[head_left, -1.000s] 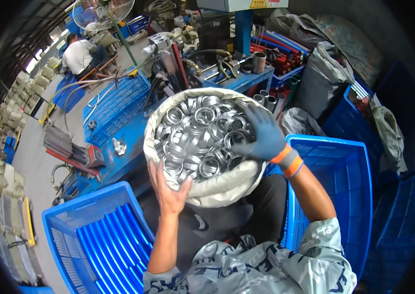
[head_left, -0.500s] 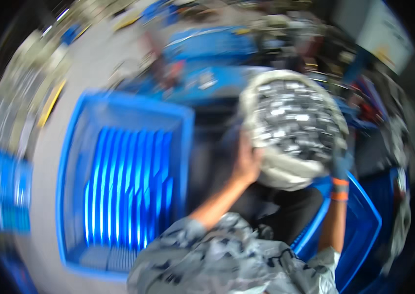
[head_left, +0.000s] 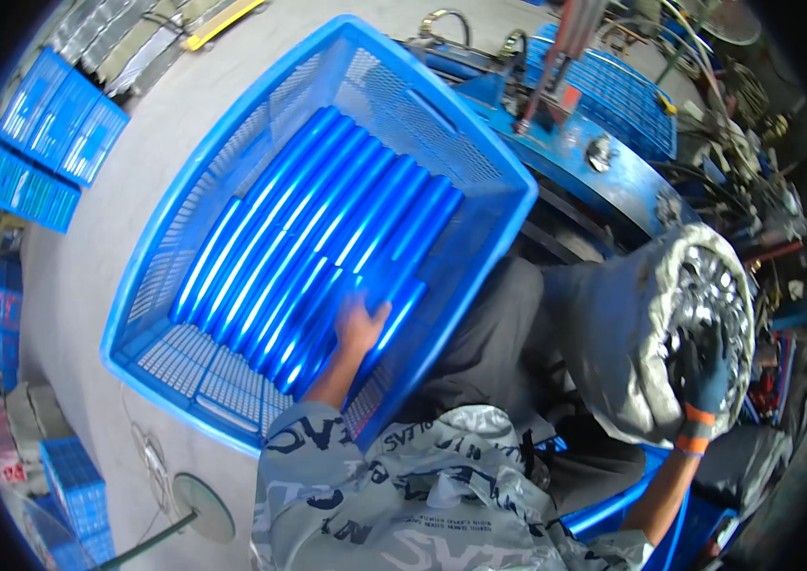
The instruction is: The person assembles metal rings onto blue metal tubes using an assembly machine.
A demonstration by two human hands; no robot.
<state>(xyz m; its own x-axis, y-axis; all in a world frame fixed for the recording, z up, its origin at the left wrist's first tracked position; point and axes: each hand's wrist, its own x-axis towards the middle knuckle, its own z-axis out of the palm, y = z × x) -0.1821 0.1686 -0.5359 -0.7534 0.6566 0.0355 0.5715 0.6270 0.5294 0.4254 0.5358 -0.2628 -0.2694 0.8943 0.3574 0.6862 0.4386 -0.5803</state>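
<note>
The grey concrete floor (head_left: 79, 276) carries everything around me. Directly on it beside my seat stands a large blue mesh crate (head_left: 184, 190) (ribbed bottom, perforated walls). Further blue crates (head_left: 41, 143) are stacked on the floor at the upper left, well apart. A round disc on a rod (head_left: 201, 507) lies near the lower edge.

Factory workshop: blue machine (head_left: 603, 162), stacked plastic crates (head_left: 46, 143), concrete floor (head_left: 89, 285).

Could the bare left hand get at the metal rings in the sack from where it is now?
Probably not as it stands. The left hand rests flat on the ribbed floor of the blue crate, while the metal rings fill the white sack far to the person's right, where the gloved right hand already reaches in.
</note>
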